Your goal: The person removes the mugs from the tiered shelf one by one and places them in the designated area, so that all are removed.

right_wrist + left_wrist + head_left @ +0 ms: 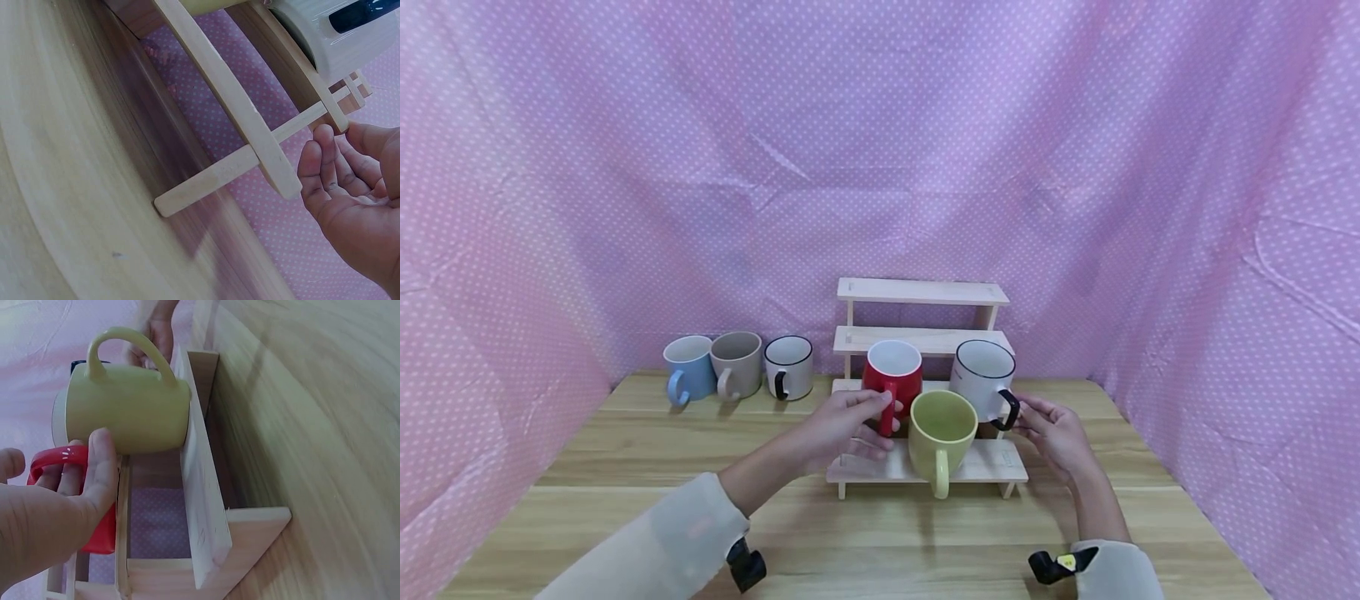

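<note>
A red mug (910,388) with a white inside stands on the second step from the bottom of a tiered wooden stand (921,292). My left hand (842,429) grips its handle, fingers passing through the loop in the left wrist view. On the same step, to the right, sits a white mug (972,390) with a black rim and black handle. A yellow-green mug (931,454) rests on the lowest step, handle toward me. My right hand (1056,437) pinches the right end of the second step board (337,119) between thumb and fingers, just below the white mug.
Left of the stand, a blue mug (692,377), a taupe mug (739,371) and a smaller white mug (797,375) with black trim stand in a row. All is on a wood-grain table (820,542). A pink dotted cloth (880,167) hangs behind and at the sides.
</note>
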Demonstrator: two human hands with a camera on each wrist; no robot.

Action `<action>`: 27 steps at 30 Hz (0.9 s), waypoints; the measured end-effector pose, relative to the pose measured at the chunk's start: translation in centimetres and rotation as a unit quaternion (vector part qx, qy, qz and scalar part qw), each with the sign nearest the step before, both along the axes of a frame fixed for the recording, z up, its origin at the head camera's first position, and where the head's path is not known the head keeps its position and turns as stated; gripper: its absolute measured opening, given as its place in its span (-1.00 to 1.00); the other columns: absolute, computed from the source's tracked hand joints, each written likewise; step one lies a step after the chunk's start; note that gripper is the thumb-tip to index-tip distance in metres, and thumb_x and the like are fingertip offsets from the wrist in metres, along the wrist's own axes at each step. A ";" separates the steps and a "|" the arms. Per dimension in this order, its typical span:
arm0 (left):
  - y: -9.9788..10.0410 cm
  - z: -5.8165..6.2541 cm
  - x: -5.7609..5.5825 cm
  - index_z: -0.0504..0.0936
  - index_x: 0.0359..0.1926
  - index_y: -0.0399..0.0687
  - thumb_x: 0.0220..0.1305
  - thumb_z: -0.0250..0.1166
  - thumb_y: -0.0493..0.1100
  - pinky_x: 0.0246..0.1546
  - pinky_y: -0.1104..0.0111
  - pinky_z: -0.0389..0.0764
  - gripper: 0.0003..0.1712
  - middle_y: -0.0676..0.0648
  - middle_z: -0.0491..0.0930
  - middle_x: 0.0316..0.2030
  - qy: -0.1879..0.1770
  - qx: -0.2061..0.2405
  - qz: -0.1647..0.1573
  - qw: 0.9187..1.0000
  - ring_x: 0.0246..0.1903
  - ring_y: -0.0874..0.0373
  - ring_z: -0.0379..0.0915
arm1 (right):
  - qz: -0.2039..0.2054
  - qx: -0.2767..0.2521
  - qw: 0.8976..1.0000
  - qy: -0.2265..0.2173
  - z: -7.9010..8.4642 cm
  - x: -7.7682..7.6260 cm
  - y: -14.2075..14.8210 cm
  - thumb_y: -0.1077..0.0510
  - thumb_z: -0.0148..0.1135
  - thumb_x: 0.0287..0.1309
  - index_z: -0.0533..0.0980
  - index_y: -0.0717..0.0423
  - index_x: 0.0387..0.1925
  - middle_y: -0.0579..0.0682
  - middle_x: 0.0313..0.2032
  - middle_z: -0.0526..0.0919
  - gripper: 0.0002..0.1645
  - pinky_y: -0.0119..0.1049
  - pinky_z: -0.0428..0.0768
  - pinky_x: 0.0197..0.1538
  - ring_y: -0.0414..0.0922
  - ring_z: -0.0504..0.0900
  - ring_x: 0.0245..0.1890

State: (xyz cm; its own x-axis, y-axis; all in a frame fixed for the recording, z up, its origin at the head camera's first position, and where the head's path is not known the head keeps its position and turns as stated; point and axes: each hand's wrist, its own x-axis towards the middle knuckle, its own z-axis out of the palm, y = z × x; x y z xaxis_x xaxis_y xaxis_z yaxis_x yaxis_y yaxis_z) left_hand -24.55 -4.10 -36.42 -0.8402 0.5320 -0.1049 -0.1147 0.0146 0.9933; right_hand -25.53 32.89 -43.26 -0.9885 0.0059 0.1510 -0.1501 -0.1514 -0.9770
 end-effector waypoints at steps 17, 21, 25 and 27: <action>0.4 0.2 0.2 0.57 0.10 -0.37 0.51 0.22 0.03 -0.22 0.25 0.78 -0.51 -0.18 0.62 -0.24 -0.039 0.035 0.051 0.997 -0.37 0.02 0.67 | 0.002 -0.004 1.000 0.004 -0.2 -0.2 0.0 0.31 0.11 0.49 0.59 0.13 -0.03 -0.01 -0.08 0.76 -0.83 -0.33 0.71 -0.03 -0.19 0.73 -0.21; 0.2 0.5 0.4 0.57 0.12 -0.36 0.50 0.24 0.03 -0.23 0.26 0.77 -0.50 -0.17 0.61 -0.25 -0.046 0.037 0.065 0.996 -0.38 0.02 0.65 | 0.002 -0.004 1.000 0.007 -0.2 -0.2 0.1 0.31 0.11 0.49 0.60 0.09 -0.06 -0.06 -0.12 0.77 -0.83 -0.33 0.72 -0.04 -0.19 0.74 -0.21; 0.0 1.0 0.5 0.56 0.13 -0.34 0.50 0.23 0.04 -0.23 0.27 0.77 -0.50 -0.16 0.60 -0.24 -0.051 0.033 0.081 0.995 -0.37 0.01 0.63 | 0.005 -0.008 1.000 0.009 -0.3 -0.2 0.1 0.32 0.10 0.49 0.61 0.03 -0.09 -0.10 -0.16 0.77 -0.79 -0.34 0.72 -0.05 -0.19 0.73 -0.23; -0.1 1.1 0.6 0.56 0.14 -0.34 0.51 0.22 0.05 -0.23 0.26 0.77 -0.49 -0.17 0.60 -0.24 -0.050 0.032 0.088 0.994 -0.36 0.00 0.62 | 0.006 -0.009 1.000 0.010 -0.3 -0.2 0.1 0.33 0.09 0.49 0.61 0.02 -0.10 -0.11 -0.17 0.77 -0.78 -0.34 0.72 -0.05 -0.19 0.73 -0.23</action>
